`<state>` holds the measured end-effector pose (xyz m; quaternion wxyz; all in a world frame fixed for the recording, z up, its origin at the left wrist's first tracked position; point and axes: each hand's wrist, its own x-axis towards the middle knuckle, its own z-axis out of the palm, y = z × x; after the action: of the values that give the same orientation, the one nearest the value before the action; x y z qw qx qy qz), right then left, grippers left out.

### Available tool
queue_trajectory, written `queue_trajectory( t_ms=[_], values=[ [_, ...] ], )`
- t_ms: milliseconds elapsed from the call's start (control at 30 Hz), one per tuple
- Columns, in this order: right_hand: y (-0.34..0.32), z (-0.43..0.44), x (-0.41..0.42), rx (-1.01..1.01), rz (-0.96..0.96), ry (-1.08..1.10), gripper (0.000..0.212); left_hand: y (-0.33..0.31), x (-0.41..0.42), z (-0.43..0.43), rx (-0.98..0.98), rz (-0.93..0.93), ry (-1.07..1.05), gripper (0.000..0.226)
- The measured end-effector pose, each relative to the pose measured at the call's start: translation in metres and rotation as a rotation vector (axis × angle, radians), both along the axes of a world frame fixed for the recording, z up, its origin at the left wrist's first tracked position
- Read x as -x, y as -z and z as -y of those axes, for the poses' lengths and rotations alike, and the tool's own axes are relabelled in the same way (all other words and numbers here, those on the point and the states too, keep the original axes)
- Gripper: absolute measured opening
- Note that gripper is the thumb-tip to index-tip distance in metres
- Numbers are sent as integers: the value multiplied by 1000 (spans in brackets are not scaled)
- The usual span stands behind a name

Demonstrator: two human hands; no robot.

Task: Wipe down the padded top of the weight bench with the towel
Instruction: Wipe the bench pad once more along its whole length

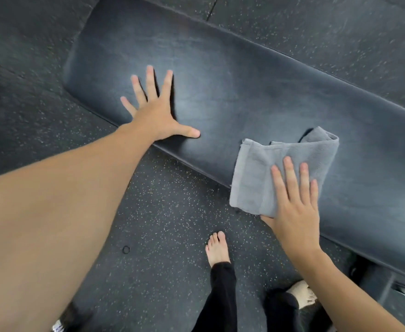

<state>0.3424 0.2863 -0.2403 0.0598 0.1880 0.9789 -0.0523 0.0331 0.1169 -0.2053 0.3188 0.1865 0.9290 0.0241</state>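
The black padded bench top [232, 92] runs diagonally from upper left to lower right. My left hand [156, 111] lies flat on its near left part, fingers spread, holding nothing. A folded grey towel [268, 168] rests on the pad's near edge, further right. My right hand [294, 202] presses down on the towel's lower right part, fingers extended over it and thumb tucked under its corner.
Dark speckled rubber floor [168, 212] surrounds the bench. My bare foot [217, 248] and black trouser legs stand just in front of it. A small black ring [126, 249] lies on the floor. Part of the bench's metal frame [400, 286] shows at lower right.
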Motion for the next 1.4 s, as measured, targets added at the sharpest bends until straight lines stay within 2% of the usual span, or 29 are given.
queue_trajectory(
  t_ms=[67, 200, 400, 467, 567, 633, 700, 800, 933, 1067, 1167, 1267, 1400],
  values=[
    [-1, -5, -11, 15, -1, 48, 128, 2, 7, 4, 65, 43, -27, 152],
    [-1, -1, -5, 64, -3, 90, 129, 8, 9, -2, 74, 87, -27, 152],
    [8, 55, 74, 16, -4, -39, 129, 6, 12, 0, 58, 130, -17, 148],
    [13, 89, 117, -14, -33, -52, 116, 8, 11, 0, 52, 116, -18, 136],
    [19, 135, 172, -42, -99, 100, 75, 11, 10, -1, 59, 81, -12, 115],
    [23, 147, 185, -25, -111, 205, 68, 13, 9, -1, 50, 73, -6, 111],
    [25, 146, 182, -1, -120, 212, 67, 14, 9, 0, 45, 66, -11, 113],
    [22, 131, 167, 38, -167, 114, 61, 14, 8, 0, 69, 59, -10, 119],
    [17, 101, 133, 76, -132, -3, 68, 8, 8, -5, 132, 83, -19, 138],
    [6, 58, 64, 43, -46, 12, 78, -7, 2, -19, 228, 88, -48, 148],
    [3, 12, 0, 36, -17, -11, 94, -18, -8, -39, 245, 82, -123, 140],
    [-2, -46, -64, 43, 10, -104, 100, -26, -32, -66, 155, 133, -170, 114],
    [-13, -120, -146, 85, 81, -60, 100, -32, -115, -141, -3, 283, -53, 109]
  ],
)
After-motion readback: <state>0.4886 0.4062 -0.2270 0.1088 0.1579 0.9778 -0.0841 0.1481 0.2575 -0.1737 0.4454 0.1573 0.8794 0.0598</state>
